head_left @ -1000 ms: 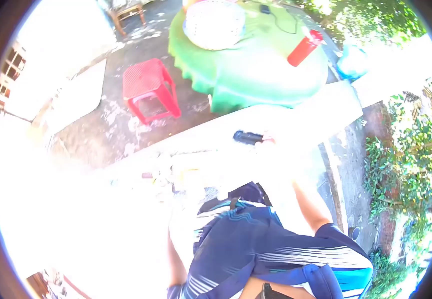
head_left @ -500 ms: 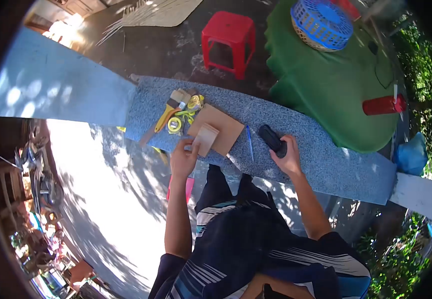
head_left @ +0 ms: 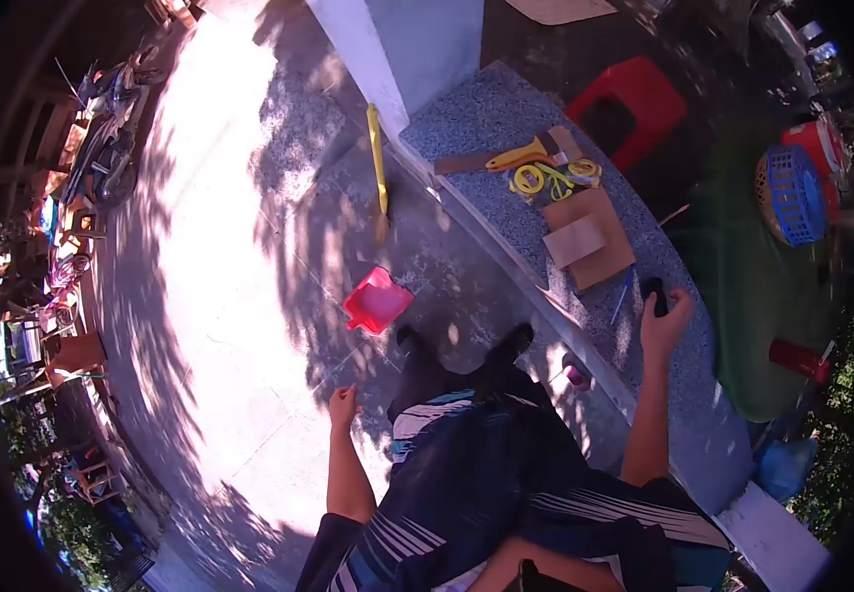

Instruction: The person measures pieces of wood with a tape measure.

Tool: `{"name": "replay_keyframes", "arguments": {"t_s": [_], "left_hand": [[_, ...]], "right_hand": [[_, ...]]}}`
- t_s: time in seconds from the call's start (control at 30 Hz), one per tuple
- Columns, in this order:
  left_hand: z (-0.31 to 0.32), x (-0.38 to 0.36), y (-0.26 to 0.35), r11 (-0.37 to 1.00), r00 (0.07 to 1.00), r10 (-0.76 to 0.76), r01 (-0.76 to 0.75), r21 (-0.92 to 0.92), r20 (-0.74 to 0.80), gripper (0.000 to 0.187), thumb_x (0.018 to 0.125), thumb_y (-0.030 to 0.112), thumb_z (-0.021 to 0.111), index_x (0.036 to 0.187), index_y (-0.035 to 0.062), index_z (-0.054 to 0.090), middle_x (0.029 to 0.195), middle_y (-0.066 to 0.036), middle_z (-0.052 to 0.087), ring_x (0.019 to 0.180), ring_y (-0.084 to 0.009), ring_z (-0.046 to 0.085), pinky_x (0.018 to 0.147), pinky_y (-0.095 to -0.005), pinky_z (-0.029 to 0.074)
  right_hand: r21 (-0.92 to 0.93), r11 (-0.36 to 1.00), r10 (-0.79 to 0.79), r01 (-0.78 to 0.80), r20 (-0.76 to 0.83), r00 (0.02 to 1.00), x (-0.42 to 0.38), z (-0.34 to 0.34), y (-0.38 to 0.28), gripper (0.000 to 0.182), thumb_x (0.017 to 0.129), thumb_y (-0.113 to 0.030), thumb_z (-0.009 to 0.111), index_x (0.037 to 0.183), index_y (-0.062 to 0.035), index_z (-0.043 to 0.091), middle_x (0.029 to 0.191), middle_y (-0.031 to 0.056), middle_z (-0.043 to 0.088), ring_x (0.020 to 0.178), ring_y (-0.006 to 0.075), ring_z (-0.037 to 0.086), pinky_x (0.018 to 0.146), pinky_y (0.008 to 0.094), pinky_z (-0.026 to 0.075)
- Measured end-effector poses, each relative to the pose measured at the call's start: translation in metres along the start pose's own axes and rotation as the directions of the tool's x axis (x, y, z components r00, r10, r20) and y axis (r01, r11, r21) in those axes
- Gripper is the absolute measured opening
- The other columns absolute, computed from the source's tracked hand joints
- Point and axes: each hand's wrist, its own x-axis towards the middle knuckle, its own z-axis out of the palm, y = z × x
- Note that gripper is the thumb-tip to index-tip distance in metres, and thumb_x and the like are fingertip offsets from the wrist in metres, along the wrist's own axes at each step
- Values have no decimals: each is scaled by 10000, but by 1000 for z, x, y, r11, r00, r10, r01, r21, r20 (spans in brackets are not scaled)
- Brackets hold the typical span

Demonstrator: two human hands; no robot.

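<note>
My right hand (head_left: 671, 324) is closed around the near end of a black oblong object (head_left: 655, 288) at the stone ledge (head_left: 688, 380); I cannot tell its kind. Beside it lies a blue pen (head_left: 621, 299). A pale flat wooden piece (head_left: 575, 242) rests on a brown board (head_left: 606, 259). Farther along the ledge are a yellow-handled paintbrush (head_left: 518, 155), a yellow tape measure (head_left: 527, 180) and a flat brown strip (head_left: 462, 163). Away from the ledge, my left hand (head_left: 344, 406) hangs over the paved floor with its fingers curled and nothing showing in them.
On the floor lies a red dustpan (head_left: 378, 301) near my feet, with a long yellow tool (head_left: 378, 158) beyond it. A small pink item (head_left: 576, 374) is close to the ledge's base. Past the ledge stand a red stool (head_left: 649, 104) and a green-covered table (head_left: 743, 335) with a blue basket (head_left: 797, 197).
The view has turned left, bringing the floor and dustpan into sight. My left hand has let go of the wooden piece and moved off the ledge. My right hand still grips the black object.
</note>
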Motion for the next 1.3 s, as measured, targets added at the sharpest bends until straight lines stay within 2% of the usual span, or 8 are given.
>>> {"name": "replay_keyframes", "arguments": {"t_s": [0.23, 0.33, 0.43, 0.53, 0.63, 0.73, 1.0, 1.3], "left_hand": [[-149, 26, -65, 957, 977, -213, 211, -198, 11, 493, 963, 373, 653, 1294, 22, 553, 1150, -161, 673, 841, -293, 735, 651, -409, 607], [-200, 89, -9, 961, 988, -153, 142, -236, -26, 414, 991, 346, 618, 1243, 20, 580, 1125, -151, 684, 800, -258, 724, 644, -365, 593], [-230, 158, 99, 973, 999, 39, -35, -226, 10, 367, 1016, 315, 593, 1232, 17, 594, 1112, -140, 681, 800, -229, 715, 675, -350, 585], [-244, 248, 210, 937, 964, 259, -238, -255, 53, 377, 1022, 319, 591, 1238, 10, 598, 1120, -106, 678, 822, -189, 693, 691, -304, 547], [-240, 248, 369, 893, 930, 363, -331, -307, 54, 341, 1033, 302, 564, 1245, 38, 609, 1132, -90, 675, 883, -169, 683, 758, -303, 535], [-250, 293, 471, 800, 802, 581, -531, -281, 138, 270, 1043, 187, 520, 1260, 47, 600, 1151, -86, 677, 893, -178, 688, 771, -304, 539], [-339, 518, 638, 822, 860, 506, -502, -268, -63, 284, 1020, 183, 495, 1250, 48, 593, 1149, -108, 674, 866, -202, 667, 775, -339, 530], [-284, 610, 788, 916, 860, 400, -374, -142, 318, 298, 1007, 215, 514, 1241, 45, 586, 1146, -106, 670, 839, -211, 660, 738, -357, 525]], "right_hand": [[463, 827, -332, 319, -55, 942, -4, 35, -295, 157, 868, 31, 658, 945, -16, 529, 973, 133, 595, 875, 277, 591, 807, 364, 485], [822, 366, -643, 436, -116, 757, 5, 41, -447, 39, 882, 20, 649, 893, -17, 644, 885, 108, 666, 792, 258, 639, 750, 380, 519], [954, -254, -806, 159, -300, 511, 27, 29, -576, 429, 1033, -425, 557, 894, -28, 643, 898, 102, 681, 731, 238, 646, 687, 415, 509], [723, -547, -828, -422, -390, 403, 36, 39, -672, 454, 975, -497, 629, 850, -61, 623, 834, 90, 637, 675, 231, 609, 609, 390, 459], [201, -544, -695, -814, -653, 303, 46, 82, -778, 329, 944, -280, 714, 915, 40, 644, 772, 146, 652, 602, 226, 631, 503, 353, 439], [-115, -537, -626, -836, -609, 486, 62, 129, -846, 265, 962, -147, 703, 921, 112, 661, 714, 163, 647, 558, 230, 634, 464, 346, 427], [67, -546, -701, -835, -582, 412, 260, 308, -987, 269, 904, -157, 774, 822, 70, 654, 649, 119, 595, 513, 211, 591, 434, 328, 387], [358, -659, -689, -661, -639, 341, 465, 378, -1026, 288, 859, -146, 828, 717, 22, 642, 588, 72, 542, 467, 199, 545, 408, 320, 343]]}}
